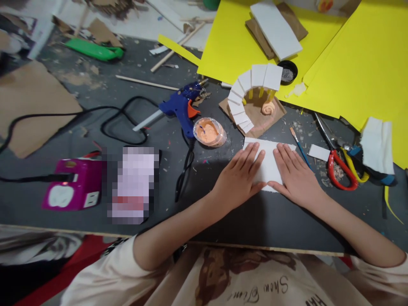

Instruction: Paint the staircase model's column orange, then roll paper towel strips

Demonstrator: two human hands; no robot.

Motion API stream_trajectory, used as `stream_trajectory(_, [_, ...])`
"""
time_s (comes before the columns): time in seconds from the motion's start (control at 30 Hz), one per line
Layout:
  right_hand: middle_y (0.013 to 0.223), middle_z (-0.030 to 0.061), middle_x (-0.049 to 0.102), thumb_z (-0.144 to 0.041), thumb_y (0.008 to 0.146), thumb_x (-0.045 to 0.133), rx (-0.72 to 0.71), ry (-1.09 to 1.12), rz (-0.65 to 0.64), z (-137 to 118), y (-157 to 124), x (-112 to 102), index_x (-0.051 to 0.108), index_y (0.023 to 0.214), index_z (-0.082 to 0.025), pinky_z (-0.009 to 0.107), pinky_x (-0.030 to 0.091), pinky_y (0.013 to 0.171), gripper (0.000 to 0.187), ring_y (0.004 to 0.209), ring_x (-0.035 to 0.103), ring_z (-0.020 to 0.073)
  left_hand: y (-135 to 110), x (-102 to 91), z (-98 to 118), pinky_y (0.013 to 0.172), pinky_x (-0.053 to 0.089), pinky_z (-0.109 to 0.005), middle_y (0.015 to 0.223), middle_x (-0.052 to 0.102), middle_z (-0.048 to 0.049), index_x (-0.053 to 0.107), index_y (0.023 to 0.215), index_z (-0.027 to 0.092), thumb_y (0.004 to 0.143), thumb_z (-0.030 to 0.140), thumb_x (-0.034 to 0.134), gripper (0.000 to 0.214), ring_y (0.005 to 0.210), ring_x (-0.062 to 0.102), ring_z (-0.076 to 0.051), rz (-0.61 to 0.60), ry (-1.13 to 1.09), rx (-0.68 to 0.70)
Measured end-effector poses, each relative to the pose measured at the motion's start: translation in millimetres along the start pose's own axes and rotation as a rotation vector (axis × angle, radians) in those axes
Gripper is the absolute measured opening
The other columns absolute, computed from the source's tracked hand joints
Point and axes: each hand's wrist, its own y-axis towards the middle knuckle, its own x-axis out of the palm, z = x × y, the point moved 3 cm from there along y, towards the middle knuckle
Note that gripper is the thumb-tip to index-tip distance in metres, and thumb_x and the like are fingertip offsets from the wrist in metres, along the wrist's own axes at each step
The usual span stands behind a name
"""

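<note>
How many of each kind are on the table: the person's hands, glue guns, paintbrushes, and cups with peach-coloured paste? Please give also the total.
Hands: 2, the left hand and the right hand, both flat on the white sheet
Glue guns: 1, the blue glue gun
Paintbrushes: 1, the blue-handled paintbrush
Cups: 1, the cup of peach-coloured paste
Total: 5

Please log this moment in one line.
left hand: flat on rectangular white papery sheet; right hand: flat, same sheet; beyond: curved white model staircase

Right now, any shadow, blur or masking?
Head view: a shadow darkens the table below the left hand; head view: the phone-like object is pixelated, unreadable; head view: top-left cardboard scraps look softer than the white sheet.
</note>
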Motion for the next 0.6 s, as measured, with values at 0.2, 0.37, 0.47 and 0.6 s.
stream_trajectory(0.2, [0.152, 0.0235, 0.033, -0.059, 0.092, 0.032, 0.021, -0.087, -0.004, -2.1, -2.0, -3.5, 0.033, 0.143, 0.002, 0.048, 0.029, 0.114, 0.079, 0.142, 0.032, 0.0327, -5.3, -6.9, -6.5, 0.113, 0.03, -0.045, 0.151, 0.033, -0.0214, 0.032, 0.145, 0.004, 0.092, 0.052, 0.041, 0.071, 0.141, 0.033, -0.032, -0.069, 0.027, -0.055])
stream_trajectory(0.37, [0.149, 0.0209, 0.039, -0.059, 0.093, 0.029, 0.029, -0.163, 0.04, -2.0, -2.4, -8.6, 0.036, 0.142, 0.0, 0.046, 0.03, 0.113, 0.077, 0.139, 0.038, 0.0312, -4.3, -14.6, -10.8, 0.112, 0.03, -0.045, 0.152, 0.035, -0.0156, 0.036, 0.143, 0.008, 0.094, 0.049, 0.038, 0.063, 0.139, 0.037, -0.028, -0.105, 0.025, -0.088])
stream_trajectory(0.47, [0.148, 0.0199, 0.041, -0.057, 0.094, 0.028, 0.011, -0.2, 0.042, 0.0, -4.8, -14.3, 0.037, 0.142, 0.0, 0.046, 0.03, 0.112, 0.075, 0.138, 0.039, 0.0302, -3.3, -16.5, -11.8, 0.111, 0.031, -0.046, 0.151, 0.037, -0.0143, 0.038, 0.142, 0.01, 0.095, 0.043, 0.038, 0.058, 0.138, 0.039, -0.028, -0.115, 0.011, -0.096])
stream_trajectory(0.6, [0.145, 0.0209, 0.046, -0.054, 0.094, 0.033, -0.008, -0.226, 0.047, 4.1, -9.1, -24.7, 0.04, 0.14, 0.0, 0.048, 0.032, 0.11, 0.071, 0.135, 0.043, 0.031, -5.2, -18.4, -14.5, 0.109, 0.033, -0.048, 0.15, 0.039, -0.0166, 0.04, 0.14, 0.009, 0.095, 0.038, 0.041, 0.053, 0.136, 0.041, -0.029, -0.092, -0.007, -0.101])
